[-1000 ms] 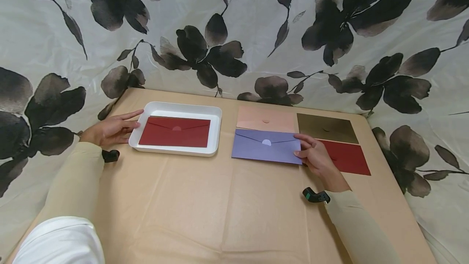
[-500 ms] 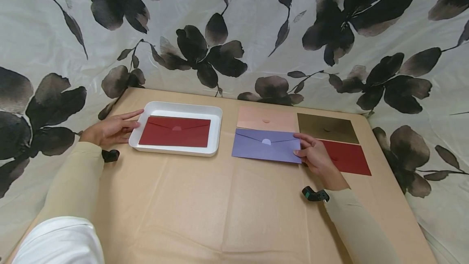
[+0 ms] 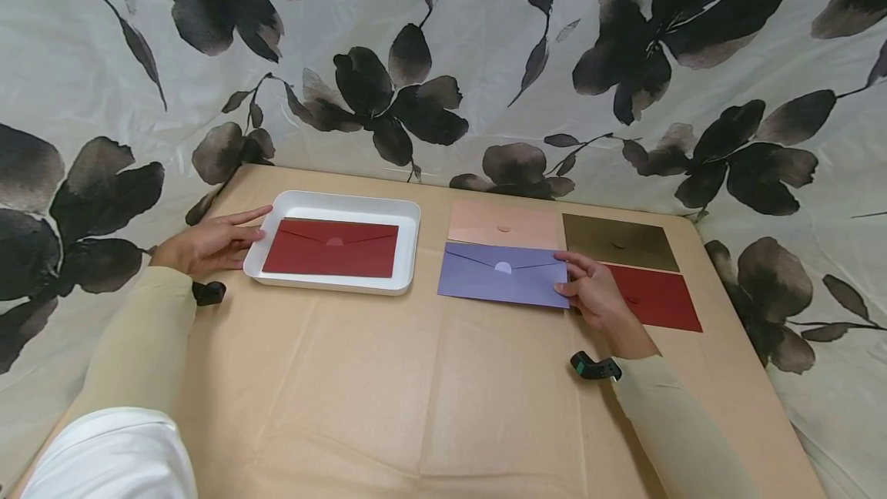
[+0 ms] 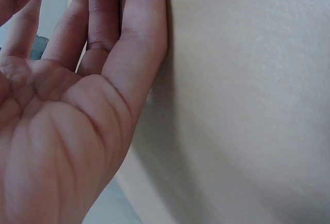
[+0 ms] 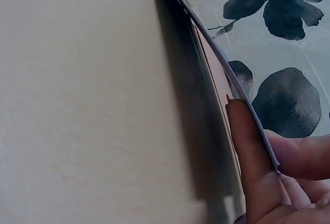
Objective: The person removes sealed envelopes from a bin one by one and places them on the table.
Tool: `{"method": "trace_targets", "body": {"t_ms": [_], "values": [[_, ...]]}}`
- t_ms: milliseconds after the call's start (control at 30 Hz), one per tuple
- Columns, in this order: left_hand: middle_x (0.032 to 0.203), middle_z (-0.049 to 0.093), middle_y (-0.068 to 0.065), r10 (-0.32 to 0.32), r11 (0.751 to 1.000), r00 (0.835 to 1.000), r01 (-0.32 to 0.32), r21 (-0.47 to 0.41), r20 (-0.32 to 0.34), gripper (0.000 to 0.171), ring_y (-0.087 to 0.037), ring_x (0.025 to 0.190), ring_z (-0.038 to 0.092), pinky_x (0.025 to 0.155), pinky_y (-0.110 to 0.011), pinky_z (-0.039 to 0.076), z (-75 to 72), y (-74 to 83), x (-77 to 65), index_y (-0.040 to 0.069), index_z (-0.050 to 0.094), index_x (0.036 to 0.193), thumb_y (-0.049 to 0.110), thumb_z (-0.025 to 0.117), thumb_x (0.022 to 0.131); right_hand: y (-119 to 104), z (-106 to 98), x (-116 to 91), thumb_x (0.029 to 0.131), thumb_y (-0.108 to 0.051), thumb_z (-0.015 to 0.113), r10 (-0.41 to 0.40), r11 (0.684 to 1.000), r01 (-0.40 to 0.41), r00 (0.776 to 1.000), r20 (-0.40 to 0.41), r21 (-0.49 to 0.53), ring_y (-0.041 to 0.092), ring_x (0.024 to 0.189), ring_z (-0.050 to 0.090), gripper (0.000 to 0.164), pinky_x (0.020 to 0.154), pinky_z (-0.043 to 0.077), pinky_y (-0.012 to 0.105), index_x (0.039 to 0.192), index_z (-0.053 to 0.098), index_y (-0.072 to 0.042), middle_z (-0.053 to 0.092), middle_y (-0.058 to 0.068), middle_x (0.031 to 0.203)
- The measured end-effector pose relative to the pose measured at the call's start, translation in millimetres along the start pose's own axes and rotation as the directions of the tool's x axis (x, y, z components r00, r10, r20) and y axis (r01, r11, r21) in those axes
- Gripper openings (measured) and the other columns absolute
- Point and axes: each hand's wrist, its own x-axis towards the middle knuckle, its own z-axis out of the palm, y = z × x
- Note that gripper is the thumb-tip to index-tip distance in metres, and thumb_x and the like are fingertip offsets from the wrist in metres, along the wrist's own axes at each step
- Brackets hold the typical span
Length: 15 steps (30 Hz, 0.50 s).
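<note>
Purple envelope [image 3: 500, 282] extends leftward from the right grip [image 3: 599, 295].

Head cam bright, soft shadows on tabletop [image 3: 374, 391], wrist cams dimmer, R wrist pic blurry btm ctr

Here on the left of the table [image 3: 416, 391] sits the tray [image 3: 339, 209], the tray envelope [image 3: 330, 249] lying inside towards its near side, the left hand [image 3: 208, 246] at its left end. Swing right, and there's the held envelope [image 3: 499, 276], well apart from the tray, its right end in the right hand [image 3: 596, 291]. Just behind it, the back-left envelope [image 3: 504, 223]; right of that, the back-right envelope [image 3: 620, 243]; in front of that one, the front-right envelope [image 3: 661, 300]. Behind everything, the hanging cloth [image 3: 499, 45]!
</note>
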Motion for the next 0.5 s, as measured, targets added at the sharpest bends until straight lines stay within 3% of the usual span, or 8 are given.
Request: {"method": "trace_targets", "body": {"t_ms": [233,500], "values": [[0.113,0.067,0.028,-0.002,0.999,1.0,0.003,0.032,-0.024,0.079,0.002,0.106,0.067,0.094,-0.029,0.06,-0.1,-1.0,-0.4,0.04,0.009,0.167,0.035,0.06,0.106,-1.6,2.6,-0.4,0.093,0.013,0.064,-0.021,1.0,0.021,1.0,0.005,-0.004,0.007,0.073,0.06,0.068,0.059,0.047,0.018,0.155,0.045,-0.007,0.071,-0.017,0.115],[0.113,0.069,0.025,0.0,1.0,1.0,0.0,0.005,-0.012,0.08,0.0,0.106,0.068,0.095,-0.03,0.06,-0.7,-1.3,-0.8,0.039,0.008,0.167,0.035,0.06,0.106,-2.3,5.0,-0.6,0.092,0.013,0.065,-0.025,0.998,0.024,1.0,-0.007,-0.05,0.006,0.071,0.059,0.068,0.056,0.044,0.019,0.155,0.045,-0.006,0.071,-0.013,0.12]]}}
